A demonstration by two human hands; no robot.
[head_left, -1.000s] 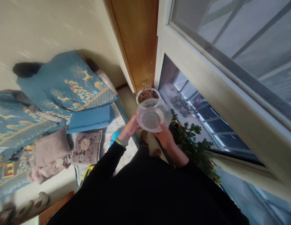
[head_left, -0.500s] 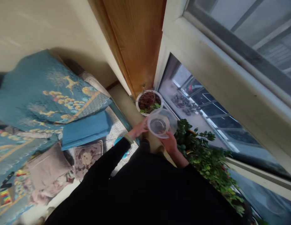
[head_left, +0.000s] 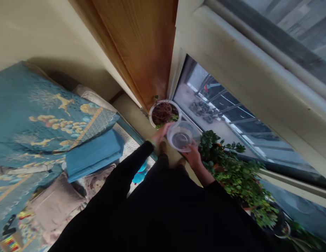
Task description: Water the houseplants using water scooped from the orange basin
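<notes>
A clear, round plastic tub (head_left: pixel 176 141) is held in front of me, tilted so that its mouth faces up toward me. My right hand (head_left: pixel 194 156) grips its lower right rim, fingers bent over the edge. At the tub's left side, my left hand (head_left: pixel 161 133) has its fingers curled against the wall; their tips are partly hidden. Just beyond stands a white pot (head_left: pixel 151 119) with dark reddish-brown stems and a few green leaves, partly covered by my left fingers and the tub.
Bushy green potted plants (head_left: pixel 231 171) line the window side to my right. A glazed white-framed door (head_left: pixel 231 59) rises above them. On the left is a sofa with a blue patterned cover (head_left: pixel 47 108), a folded blue cloth (head_left: pixel 94 152) and cushions. A wooden door (head_left: pixel 144 45) stands ahead.
The view has shifted slightly. My left hand has moved up along the tub's left side, nearer the white pot. The right hand keeps its grip on the tub.
</notes>
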